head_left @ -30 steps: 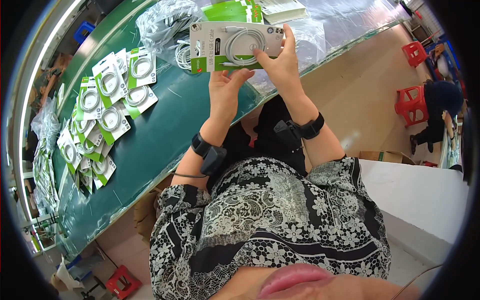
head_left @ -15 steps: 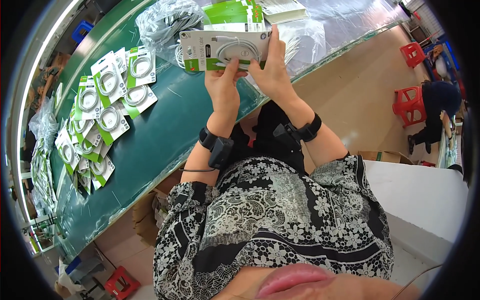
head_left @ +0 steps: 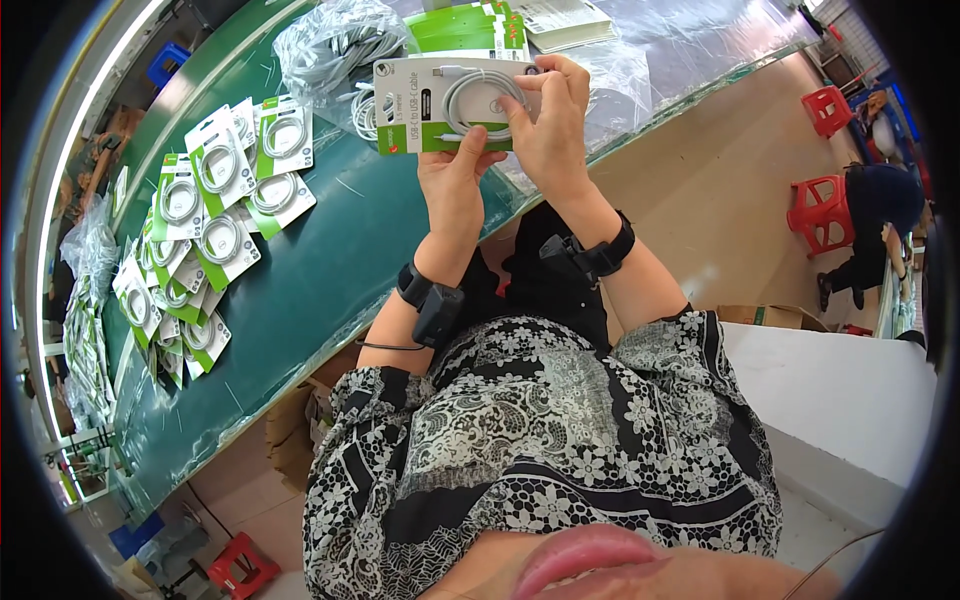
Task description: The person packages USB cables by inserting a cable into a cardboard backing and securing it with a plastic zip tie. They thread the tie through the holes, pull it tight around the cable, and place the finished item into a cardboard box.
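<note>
Over the table I hold a white and green cable card [head_left: 412,105] with a coiled white cable [head_left: 455,98] lying on its face. My left hand [head_left: 457,185] grips the card's lower edge, its thumb pressing near the bottom of the coil. On the right side, my right hand [head_left: 552,130] has its thumb on the coil and its fingers bent over the card's right edge. Just behind the card sit a clear plastic bag of grey-white cables [head_left: 338,48] and a stack of green and white cards [head_left: 465,32].
A heap of carded cables [head_left: 215,200] covers the left of the green table [head_left: 300,290]. Another stack of pale cards [head_left: 565,22] lies at the back, beside clear plastic sheeting [head_left: 625,85]. Red stools [head_left: 822,215] and another person [head_left: 880,210] are to the right.
The card has shifted slightly right and toward me. My right fingers, straighter before, now bend over its right edge, with the thumb moved up onto the coil.
</note>
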{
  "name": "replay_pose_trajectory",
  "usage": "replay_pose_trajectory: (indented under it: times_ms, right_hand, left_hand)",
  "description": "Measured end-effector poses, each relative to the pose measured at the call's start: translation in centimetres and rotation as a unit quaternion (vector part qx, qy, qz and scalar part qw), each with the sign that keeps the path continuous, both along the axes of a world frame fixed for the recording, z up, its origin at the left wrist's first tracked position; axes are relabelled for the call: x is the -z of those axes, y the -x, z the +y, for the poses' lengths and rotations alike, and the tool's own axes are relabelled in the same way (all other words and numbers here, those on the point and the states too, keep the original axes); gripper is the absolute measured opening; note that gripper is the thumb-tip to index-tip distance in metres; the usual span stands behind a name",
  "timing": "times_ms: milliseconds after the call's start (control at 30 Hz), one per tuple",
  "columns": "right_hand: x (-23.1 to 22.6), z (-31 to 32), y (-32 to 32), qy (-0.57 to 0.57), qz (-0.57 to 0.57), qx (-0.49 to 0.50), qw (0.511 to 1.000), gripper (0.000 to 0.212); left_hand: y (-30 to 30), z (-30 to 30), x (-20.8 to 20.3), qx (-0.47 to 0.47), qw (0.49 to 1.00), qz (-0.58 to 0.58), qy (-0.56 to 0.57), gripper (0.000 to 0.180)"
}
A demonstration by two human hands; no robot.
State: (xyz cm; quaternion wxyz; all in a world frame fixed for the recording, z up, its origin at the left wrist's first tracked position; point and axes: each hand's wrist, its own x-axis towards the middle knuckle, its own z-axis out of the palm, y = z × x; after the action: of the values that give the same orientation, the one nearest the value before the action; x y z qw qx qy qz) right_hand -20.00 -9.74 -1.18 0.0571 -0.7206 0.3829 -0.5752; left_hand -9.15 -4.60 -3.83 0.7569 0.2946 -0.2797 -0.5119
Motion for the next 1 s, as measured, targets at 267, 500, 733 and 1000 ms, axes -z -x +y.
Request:
replay_pose_trajectory:
  times_ms: [267,500,733,1000]
  right_hand:
    - [0.7,0.5,0.6,-0.062,-0.132,-0.075,0.987,0.03]
    - [-1.0,-0.9,4.0,-0.263,-0.065,-0.185,0.945,0.031]
    - [-0.1,0.0,1.7,-0.288,-0.049,-0.08,0.953,0.033]
    - [2.2,-1.2,1.0,-0.09,0.065,-0.058,0.992,0.034]
  left_hand:
    - [-2.4,-0.9,-0.5,-0.037,0.991,-0.127,0.017,0.031]
    - [-3.4,-0.7,-0.8,-0.027,0.956,-0.292,0.012,0.037]
    - [-0.3,0.3,0.5,0.055,0.996,-0.067,0.031,0.038]
    - [-1.2,-0.4,1.6,0.117,0.989,-0.078,-0.042,0.032]
